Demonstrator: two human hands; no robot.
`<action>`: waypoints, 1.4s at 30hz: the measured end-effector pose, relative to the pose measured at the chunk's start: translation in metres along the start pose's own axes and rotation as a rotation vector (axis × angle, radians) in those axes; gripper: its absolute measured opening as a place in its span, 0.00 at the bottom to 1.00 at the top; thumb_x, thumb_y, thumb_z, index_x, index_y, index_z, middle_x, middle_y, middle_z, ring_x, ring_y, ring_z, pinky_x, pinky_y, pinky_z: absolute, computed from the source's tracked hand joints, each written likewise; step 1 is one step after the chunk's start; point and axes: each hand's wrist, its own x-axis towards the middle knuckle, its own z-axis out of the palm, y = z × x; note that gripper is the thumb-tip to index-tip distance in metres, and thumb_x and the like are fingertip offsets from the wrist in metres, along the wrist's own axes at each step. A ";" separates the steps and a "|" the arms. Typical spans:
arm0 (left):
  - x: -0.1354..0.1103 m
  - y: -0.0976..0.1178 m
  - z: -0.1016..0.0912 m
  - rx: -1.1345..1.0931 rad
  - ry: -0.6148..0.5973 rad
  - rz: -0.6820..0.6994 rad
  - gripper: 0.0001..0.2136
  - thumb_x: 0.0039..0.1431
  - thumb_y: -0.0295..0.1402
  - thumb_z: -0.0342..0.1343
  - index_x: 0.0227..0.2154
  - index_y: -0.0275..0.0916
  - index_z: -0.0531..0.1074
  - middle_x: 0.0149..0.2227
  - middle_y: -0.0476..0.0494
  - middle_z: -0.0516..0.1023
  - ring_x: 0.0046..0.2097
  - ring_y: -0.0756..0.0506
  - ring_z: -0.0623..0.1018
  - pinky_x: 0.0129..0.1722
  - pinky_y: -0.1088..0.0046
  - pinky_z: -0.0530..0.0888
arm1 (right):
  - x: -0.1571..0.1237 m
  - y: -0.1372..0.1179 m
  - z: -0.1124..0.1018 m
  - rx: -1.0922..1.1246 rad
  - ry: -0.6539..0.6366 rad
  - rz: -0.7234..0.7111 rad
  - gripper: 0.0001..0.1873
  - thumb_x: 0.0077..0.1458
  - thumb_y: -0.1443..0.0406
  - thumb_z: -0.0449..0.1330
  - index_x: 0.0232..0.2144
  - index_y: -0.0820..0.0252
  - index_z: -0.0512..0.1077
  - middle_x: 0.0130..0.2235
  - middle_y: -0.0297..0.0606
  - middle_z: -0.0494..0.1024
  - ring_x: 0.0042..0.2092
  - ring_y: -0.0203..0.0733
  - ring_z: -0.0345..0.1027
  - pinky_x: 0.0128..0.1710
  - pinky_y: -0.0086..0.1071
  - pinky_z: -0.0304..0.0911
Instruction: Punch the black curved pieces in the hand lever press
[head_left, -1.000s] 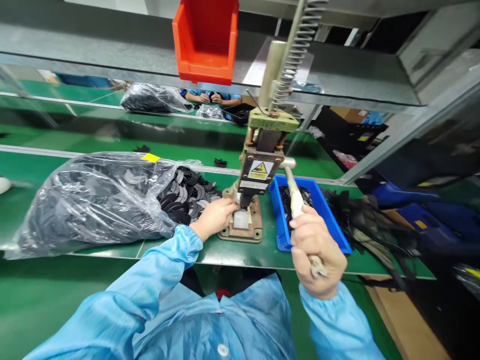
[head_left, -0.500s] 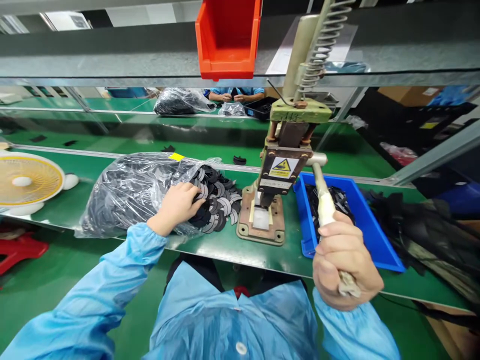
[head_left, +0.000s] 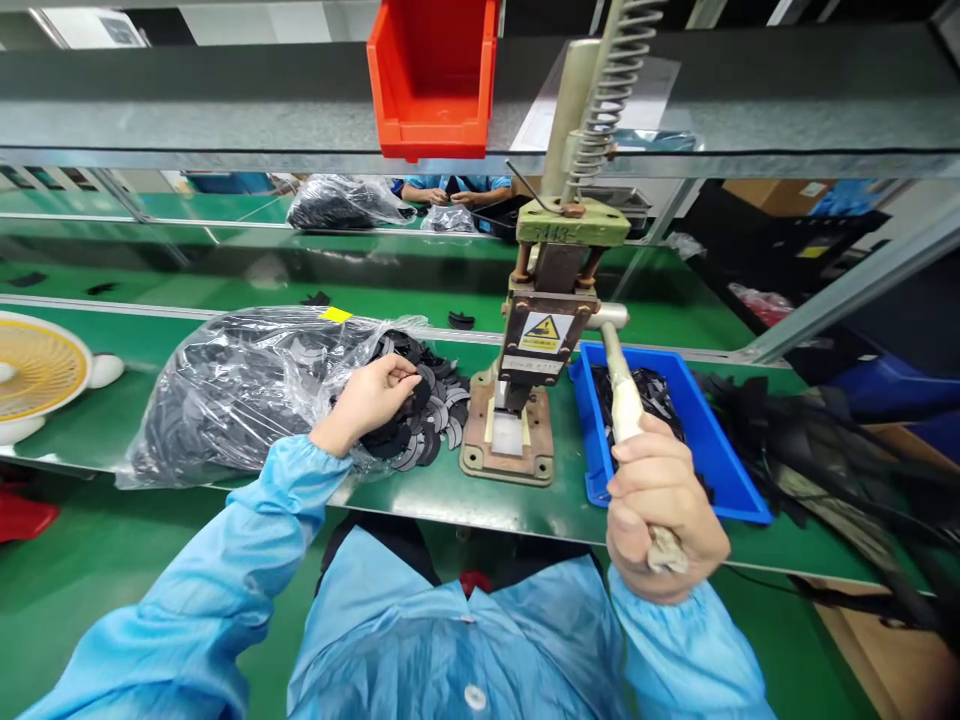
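Observation:
My left hand (head_left: pixel 375 398) is over a pile of curved black and grey pieces (head_left: pixel 431 415), thumb and fingers closed in a pinch. Whatever sits between the fingertips cannot be made out. The pieces spill from the mouth of a clear plastic bag (head_left: pixel 232 390) full of more of them. My right hand (head_left: pixel 664 505) is wrapped around the cloth-wrapped lever (head_left: pixel 624 395) of a hand press (head_left: pixel 544 320). Under the press head, a pale block (head_left: pixel 508 434) rests on the rusty base plate (head_left: pixel 506 467), with no curved piece visible on it.
Right of the press stands a blue bin (head_left: pixel 716 440) holding dark parts. A fan (head_left: pixel 41 370) lies at the left. An orange-red bin (head_left: pixel 433 90) hangs above. Dark strips (head_left: pixel 765 430) are heaped at the right. Across the bench, a co-worker's hands (head_left: pixel 450 197) handle something dark.
My left hand's fingers have drawn together from a looser spread over the pile. My right hand stays on the lever. The whole view has shifted slightly, so things appear further left.

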 end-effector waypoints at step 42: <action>-0.026 0.019 0.129 -0.215 -0.071 0.084 0.12 0.66 0.38 0.63 0.47 0.41 0.71 0.40 0.45 0.79 0.41 0.45 0.79 0.43 0.69 0.75 | -0.003 -0.001 0.003 0.037 0.016 -0.023 0.14 0.64 0.62 0.64 0.26 0.55 0.69 0.28 0.30 0.75 0.40 0.44 0.75 0.62 0.62 0.70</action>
